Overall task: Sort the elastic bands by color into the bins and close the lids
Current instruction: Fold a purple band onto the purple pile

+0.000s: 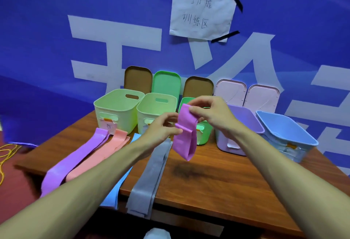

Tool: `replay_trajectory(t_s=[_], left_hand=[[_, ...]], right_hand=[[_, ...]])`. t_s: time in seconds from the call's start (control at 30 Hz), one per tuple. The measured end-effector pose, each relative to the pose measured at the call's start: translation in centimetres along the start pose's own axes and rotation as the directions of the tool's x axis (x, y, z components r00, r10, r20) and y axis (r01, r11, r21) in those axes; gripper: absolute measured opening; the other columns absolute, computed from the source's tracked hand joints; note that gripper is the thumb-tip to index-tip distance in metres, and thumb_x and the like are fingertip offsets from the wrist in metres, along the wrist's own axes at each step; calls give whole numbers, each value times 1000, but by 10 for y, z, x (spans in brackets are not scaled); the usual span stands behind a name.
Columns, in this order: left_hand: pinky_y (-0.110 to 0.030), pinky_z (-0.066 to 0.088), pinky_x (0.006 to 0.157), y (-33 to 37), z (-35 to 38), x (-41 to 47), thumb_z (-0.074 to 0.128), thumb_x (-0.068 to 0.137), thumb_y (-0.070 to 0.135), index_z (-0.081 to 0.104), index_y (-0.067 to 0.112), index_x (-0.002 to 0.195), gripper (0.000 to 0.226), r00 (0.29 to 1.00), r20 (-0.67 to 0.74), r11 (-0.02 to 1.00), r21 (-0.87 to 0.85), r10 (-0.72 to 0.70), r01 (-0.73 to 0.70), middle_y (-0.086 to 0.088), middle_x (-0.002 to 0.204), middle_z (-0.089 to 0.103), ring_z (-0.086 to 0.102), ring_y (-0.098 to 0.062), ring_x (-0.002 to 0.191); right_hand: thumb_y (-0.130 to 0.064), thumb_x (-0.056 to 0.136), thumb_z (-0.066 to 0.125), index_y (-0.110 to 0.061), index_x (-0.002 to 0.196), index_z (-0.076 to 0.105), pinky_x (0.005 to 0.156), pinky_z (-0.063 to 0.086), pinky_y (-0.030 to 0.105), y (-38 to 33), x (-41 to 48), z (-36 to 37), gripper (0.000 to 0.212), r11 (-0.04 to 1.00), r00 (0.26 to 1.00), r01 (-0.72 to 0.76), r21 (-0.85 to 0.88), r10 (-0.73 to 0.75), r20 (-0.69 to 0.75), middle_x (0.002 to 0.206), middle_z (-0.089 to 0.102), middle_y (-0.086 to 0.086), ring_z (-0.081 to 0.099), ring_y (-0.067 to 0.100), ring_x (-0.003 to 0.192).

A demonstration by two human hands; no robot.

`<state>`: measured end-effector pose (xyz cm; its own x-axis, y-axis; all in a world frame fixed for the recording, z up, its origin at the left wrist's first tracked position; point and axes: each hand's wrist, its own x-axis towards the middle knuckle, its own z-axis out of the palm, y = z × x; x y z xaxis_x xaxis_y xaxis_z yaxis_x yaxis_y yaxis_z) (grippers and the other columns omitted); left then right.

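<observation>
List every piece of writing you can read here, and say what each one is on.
"功能 训练区": handwritten in two rows on the paper sheet taped to the blue backdrop.
Large white characters printed on the backdrop: cut off and partly hidden, not readable.
Paper tag on the leftmost bin: handwritten mark, too blurred to read.
Sticker on the blue bin: too blurred to read.

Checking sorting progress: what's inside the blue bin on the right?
Nothing shows inside the blue bin, only bare plastic. The inside of its near wall is out of sight.
</observation>
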<state>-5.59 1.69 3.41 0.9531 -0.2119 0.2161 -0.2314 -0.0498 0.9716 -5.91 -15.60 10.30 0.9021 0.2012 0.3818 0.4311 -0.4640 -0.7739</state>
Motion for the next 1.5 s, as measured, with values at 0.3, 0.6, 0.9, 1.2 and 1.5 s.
replay_trajectory(t_s=[0.3, 0.6, 0.9, 1.2, 1.5], left_hand=[[-37, 56, 75, -9, -20, -9, 72, 80, 7, 66, 21, 105, 29, 991, -25, 980, 152, 130, -125, -11, 84, 68, 63, -19, 74], [-36, 54, 65, -9, -22, -17, 73, 80, 18, 68, 21, 87, 8, 910, -78, 838, 428, 408, -339, 8, 78, 62, 57, -14, 67], [-15, 41, 76, -7, -41, -27, 77, 75, 27, 66, 35, 75, 14, 941, 240, 856, 405, 240, -321, 1, 105, 52, 53, -7, 99], [-12, 48, 83, -1, -61, -35, 73, 74, 11, 44, 23, 134, 67, 974, 224, 999, 49, -30, 20, 6, 129, 56, 54, -4, 116], [-36, 55, 82, -13, -94, -57, 61, 88, 6, 65, 13, 100, 15, 994, 44, 994, -43, -99, 101, -4, 90, 73, 69, -18, 79]], right_hand=[[-17, 78, 68, -17, 82, 77, 76, 57, 44, -9, 24, 9, 9, 942, 977, 8, -336, -79, -198, 74, 72, -2, 67, 17, 73], [-6, 74, 67, -19, 69, 73, 63, 60, 35, -7, 21, 13, 15, 970, 952, -159, -185, 101, -290, 68, 68, -3, 66, 21, 73], [-9, 81, 65, -22, 73, 70, 65, 60, 35, -3, 24, 6, 16, 984, 934, -136, -114, 89, -346, 70, 67, -4, 65, 16, 69], [1, 81, 67, -13, 77, 70, 47, 46, 21, -52, 23, 37, 15, 970, 993, 119, 210, -114, -35, 68, 64, 2, 56, 8, 58], [-6, 85, 67, -10, 87, 72, 52, 52, 26, -69, 55, 80, 6, 958, 987, 138, 251, -111, -117, 76, 68, 4, 61, 10, 64]])
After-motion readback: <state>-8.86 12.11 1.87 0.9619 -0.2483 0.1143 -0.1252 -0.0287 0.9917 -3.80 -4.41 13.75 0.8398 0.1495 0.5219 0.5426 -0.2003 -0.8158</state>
